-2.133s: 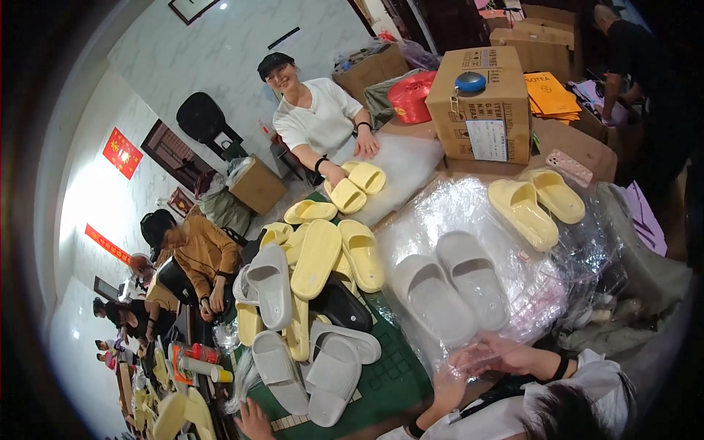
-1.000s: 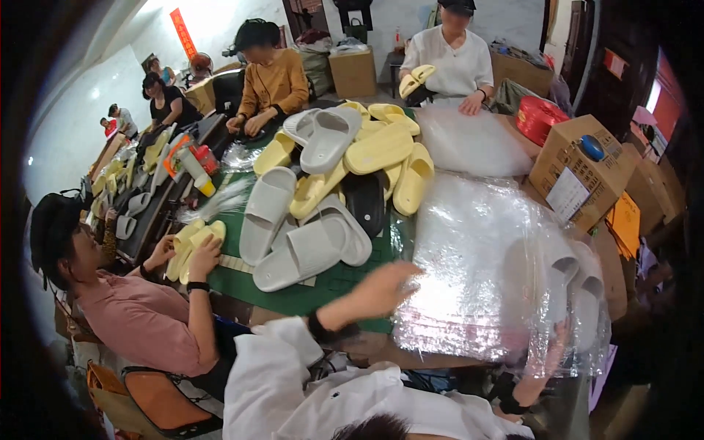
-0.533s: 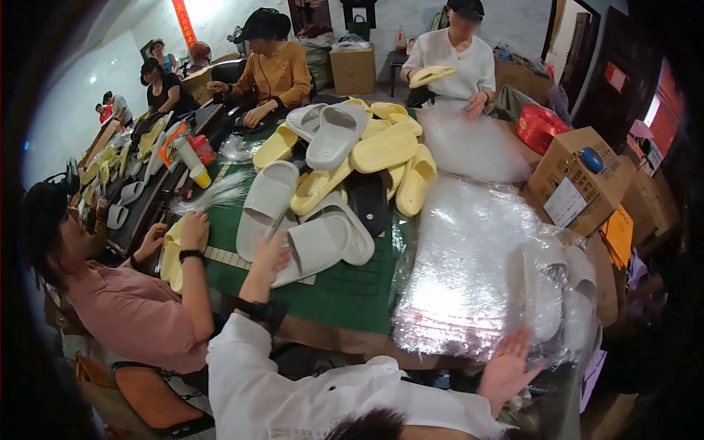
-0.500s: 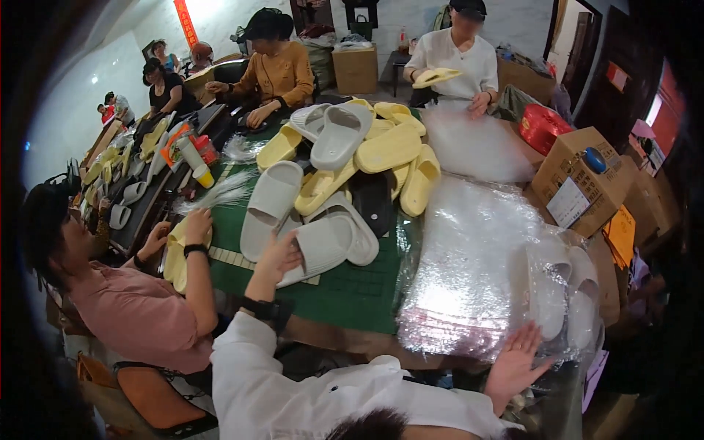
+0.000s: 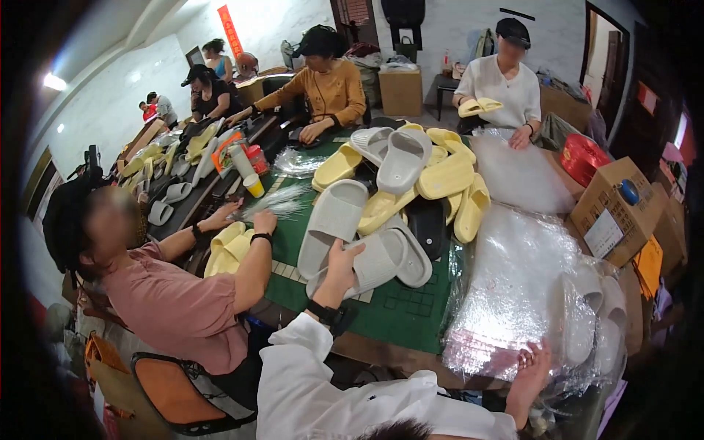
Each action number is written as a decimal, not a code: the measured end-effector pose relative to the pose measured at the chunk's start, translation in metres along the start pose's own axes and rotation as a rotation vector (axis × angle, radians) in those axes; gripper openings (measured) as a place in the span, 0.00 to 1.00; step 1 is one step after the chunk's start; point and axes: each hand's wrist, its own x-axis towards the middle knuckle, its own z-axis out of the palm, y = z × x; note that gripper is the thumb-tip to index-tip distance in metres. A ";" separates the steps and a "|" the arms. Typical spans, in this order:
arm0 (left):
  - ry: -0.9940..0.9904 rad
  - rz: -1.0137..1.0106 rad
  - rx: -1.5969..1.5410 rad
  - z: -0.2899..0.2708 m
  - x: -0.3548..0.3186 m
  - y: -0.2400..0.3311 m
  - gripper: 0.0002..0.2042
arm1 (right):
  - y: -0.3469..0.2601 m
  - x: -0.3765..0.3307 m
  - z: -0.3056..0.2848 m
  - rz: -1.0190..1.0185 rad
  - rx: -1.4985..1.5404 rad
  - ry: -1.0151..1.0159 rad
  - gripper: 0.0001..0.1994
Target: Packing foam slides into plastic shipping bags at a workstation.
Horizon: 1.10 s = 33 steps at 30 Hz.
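Note:
My left hand [image 5: 339,272] is closed on a grey slipper [image 5: 378,260] at the near side of a slipper pile. Another grey slipper [image 5: 332,229] lies just beyond that hand, and yellow slippers [image 5: 446,176] are heaped behind. My right hand [image 5: 531,371] rests at the near edge of a stack of clear plastic bags [image 5: 506,293], fingers apart and slightly bent. Beside it, a pair of grey slippers [image 5: 579,319] lies under clear plastic. A black slipper [image 5: 427,222] shows partly beneath the pile.
A co-worker in pink [image 5: 172,308] handles yellow slippers [image 5: 229,249] at my left. Across the table, a person in white [image 5: 506,92] holds a yellow slipper. A cardboard box [image 5: 612,213] and red roll [image 5: 584,159] stand at the right. An orange chair [image 5: 180,392] is behind left.
The whole view has shifted, so the scene sits farther right. My left hand has closed on the grey slipper; my right hand's fingers have bent at the bag edge.

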 end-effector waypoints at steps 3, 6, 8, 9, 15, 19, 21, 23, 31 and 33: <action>-0.007 0.084 0.015 0.015 -0.034 0.013 0.25 | -0.009 -0.001 0.008 0.195 -0.115 -0.255 0.24; -0.062 -0.123 -0.121 0.021 -0.073 0.021 0.25 | -0.028 0.000 0.046 -0.052 -0.027 -0.124 0.27; -0.149 -0.207 -0.117 0.035 -0.099 0.024 0.25 | -0.029 0.011 0.045 -0.434 0.040 -0.103 0.24; -0.174 -0.273 -0.086 0.048 -0.111 0.025 0.27 | -0.028 0.018 0.039 -0.433 0.044 -0.099 0.24; -0.525 -0.504 -0.261 0.105 -0.157 -0.013 0.32 | -0.006 0.012 0.035 0.085 -0.393 -0.496 0.20; -0.569 -0.671 -0.337 0.158 -0.172 -0.023 0.32 | 0.004 0.004 0.028 0.131 -0.231 -0.389 0.23; -0.625 -0.676 -0.459 0.169 -0.165 -0.030 0.29 | 0.013 0.016 0.008 0.142 -0.199 -0.367 0.22; -0.603 -0.686 -0.479 0.177 -0.160 -0.036 0.27 | 0.012 0.022 0.005 0.155 -0.156 -0.351 0.21; -0.438 -0.809 -0.722 0.237 -0.155 -0.062 0.03 | -0.002 0.024 0.001 0.080 0.048 -0.284 0.27; -0.503 -0.756 -0.767 0.241 -0.148 -0.077 0.03 | -0.007 0.017 0.010 0.049 0.219 -0.294 0.30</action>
